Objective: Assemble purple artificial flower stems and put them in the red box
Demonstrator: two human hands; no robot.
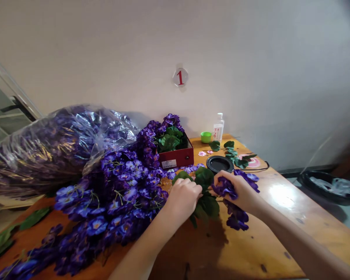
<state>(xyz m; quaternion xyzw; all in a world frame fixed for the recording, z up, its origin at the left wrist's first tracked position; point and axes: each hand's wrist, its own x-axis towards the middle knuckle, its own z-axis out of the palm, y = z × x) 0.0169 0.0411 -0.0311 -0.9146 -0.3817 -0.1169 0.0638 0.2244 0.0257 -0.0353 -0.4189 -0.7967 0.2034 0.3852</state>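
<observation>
Left hand (182, 200), center of frame: grip closed on the stem end of a spray of green artificial leaves (207, 204), fingers curled over it, stem itself hidden. Right hand (236, 190), just right of it: grip closed around a purple artificial flower cluster (225, 187), with more blooms hanging below (236, 219). Both hands close together, leaves and flowers touching.

Both sit over a wooden tabletop (294, 225). Big heap of loose purple flowers (116, 202) lies just left of the left hand, spreading to lower left. Upper left, a clear plastic bag stuffed with purple flowers (55, 151) rests against the heap. Beyond the hands, a red box (176, 158) holds green leaves (169, 140), with purple flowers piled against its left side. Right of the box: black round dish (219, 163), loose green leaves (230, 153), green cap (205, 137), plastic bottle (218, 127) by the wall. Round "1" sign (180, 77) on the wall above. Black bin with plastic inside (326, 186) on the floor, right edge.
</observation>
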